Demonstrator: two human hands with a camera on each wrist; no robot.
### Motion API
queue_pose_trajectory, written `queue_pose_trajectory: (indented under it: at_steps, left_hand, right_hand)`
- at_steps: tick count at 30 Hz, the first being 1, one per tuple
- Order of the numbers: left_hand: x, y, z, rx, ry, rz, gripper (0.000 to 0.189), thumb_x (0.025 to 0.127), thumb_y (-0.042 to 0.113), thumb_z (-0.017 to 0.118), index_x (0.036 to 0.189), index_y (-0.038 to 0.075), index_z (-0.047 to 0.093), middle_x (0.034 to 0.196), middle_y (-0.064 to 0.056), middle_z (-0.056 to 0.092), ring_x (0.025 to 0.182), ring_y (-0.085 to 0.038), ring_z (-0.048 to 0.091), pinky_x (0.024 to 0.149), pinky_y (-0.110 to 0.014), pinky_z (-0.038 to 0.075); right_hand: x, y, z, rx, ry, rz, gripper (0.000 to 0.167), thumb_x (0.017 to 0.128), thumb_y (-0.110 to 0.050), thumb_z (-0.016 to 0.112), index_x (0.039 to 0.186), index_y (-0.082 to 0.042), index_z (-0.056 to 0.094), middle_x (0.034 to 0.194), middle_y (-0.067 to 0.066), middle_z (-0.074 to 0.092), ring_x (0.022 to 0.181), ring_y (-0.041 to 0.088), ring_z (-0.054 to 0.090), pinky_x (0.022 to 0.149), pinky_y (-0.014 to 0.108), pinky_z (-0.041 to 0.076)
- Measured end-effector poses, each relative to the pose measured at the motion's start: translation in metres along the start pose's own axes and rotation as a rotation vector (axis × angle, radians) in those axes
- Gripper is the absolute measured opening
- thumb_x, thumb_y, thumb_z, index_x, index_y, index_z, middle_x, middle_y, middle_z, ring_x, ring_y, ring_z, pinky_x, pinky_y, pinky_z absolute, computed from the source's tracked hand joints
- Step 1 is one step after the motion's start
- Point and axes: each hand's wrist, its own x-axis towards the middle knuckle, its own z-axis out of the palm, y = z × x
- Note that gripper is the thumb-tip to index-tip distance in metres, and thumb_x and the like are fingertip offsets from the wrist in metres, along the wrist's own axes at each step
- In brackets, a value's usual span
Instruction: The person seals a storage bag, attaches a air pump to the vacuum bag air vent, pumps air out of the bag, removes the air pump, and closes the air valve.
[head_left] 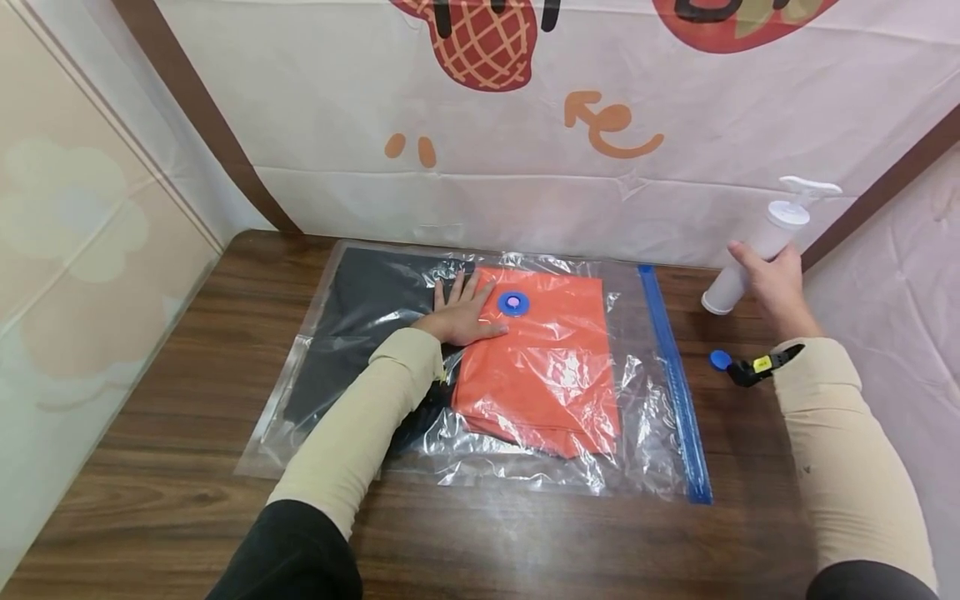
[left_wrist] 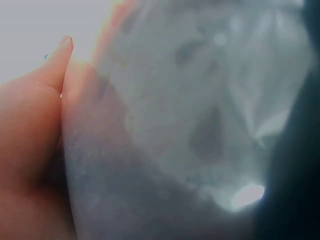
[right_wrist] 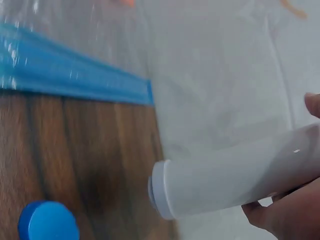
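A clear vacuum storage bag (head_left: pixel 637 392) lies flat on the table, holding a folded orange cloth (head_left: pixel 536 367) and a dark folded cloth (head_left: pixel 352 317). A round blue valve (head_left: pixel 513 303) sits over the orange part. My left hand (head_left: pixel 459 317) rests on the bag with fingers spread, left of the valve. Blurred plastic fills most of the left wrist view beside that hand's thumb (left_wrist: pixel 55 65). At the right, my right hand (head_left: pixel 782 283) grips a white hand pump (head_left: pixel 768 237), tilted, with its handle at the top. In the right wrist view the pump's round end (right_wrist: pixel 162 190) points left.
A blue zip strip (head_left: pixel 675 383) runs along the bag's right edge. A small blue cap (head_left: pixel 720 360) lies on the wooden table (head_left: pixel 172 417), right of that strip. A printed cloth (head_left: pixel 525 200) hangs behind the table, and more fabric hangs at both sides.
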Motion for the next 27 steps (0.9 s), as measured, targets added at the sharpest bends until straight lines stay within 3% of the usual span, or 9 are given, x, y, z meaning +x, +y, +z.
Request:
queue_pose_trajectory:
  at_steps: [5,11,16,21,27]
  left_hand:
    - [0.001,-0.001,0.001,0.014,0.005,-0.005,0.096,0.097,0.069,0.048,0.164,0.027,-0.005,0.167,-0.004,-0.025,0.149,-0.028,-0.033,0.11,-0.058,-0.03]
    - [-0.004,0.004,-0.001,0.009,0.012,-0.001,0.095,0.097,0.068,0.049,0.165,0.025,-0.003,0.168,-0.006,-0.022,0.15,-0.029,-0.031,0.11,-0.058,-0.03]
    - [-0.001,0.002,0.001,-0.002,0.017,0.0,0.096,0.097,0.067,0.051,0.165,0.025,-0.001,0.168,-0.005,-0.022,0.149,-0.029,-0.032,0.11,-0.058,-0.031]
    - [0.001,0.0,0.002,-0.008,0.015,-0.005,0.096,0.096,0.068,0.051,0.165,0.027,-0.002,0.168,-0.004,-0.022,0.149,-0.029,-0.032,0.11,-0.058,-0.031]
    - [0.002,0.0,0.001,-0.019,0.016,0.0,0.097,0.095,0.068,0.053,0.165,0.026,-0.001,0.168,-0.005,-0.022,0.149,-0.029,-0.033,0.109,-0.058,-0.031]
  right_hand:
    - [-0.011,-0.019,0.018,0.071,-0.087,-0.014,0.036,0.099,-0.018,0.059,0.132,-0.013,0.045,0.117,-0.007,0.051,0.112,0.009,0.048,0.109,0.035,0.034]
    - [-0.022,-0.034,0.038,0.152,-0.208,-0.071,0.028,0.102,-0.016,0.057,0.127,-0.014,0.045,0.112,-0.005,0.056,0.109,0.009,0.051,0.099,0.028,0.04]
    - [-0.031,-0.044,0.056,0.098,-0.284,-0.132,0.023,0.103,-0.016,0.059,0.122,-0.014,0.047,0.108,-0.007,0.06,0.107,0.007,0.054,0.098,0.026,0.043]
    - [-0.039,-0.053,0.081,0.113,-0.375,-0.173,0.023,0.102,-0.012,0.059,0.123,-0.008,0.049,0.11,-0.003,0.06,0.107,0.009,0.055,0.092,0.021,0.045]
    - [-0.048,-0.06,0.117,0.086,-0.456,-0.196,0.033,0.103,-0.013,0.058,0.132,-0.001,0.046,0.111,-0.002,0.059,0.108,0.01,0.056,0.097,0.028,0.044]
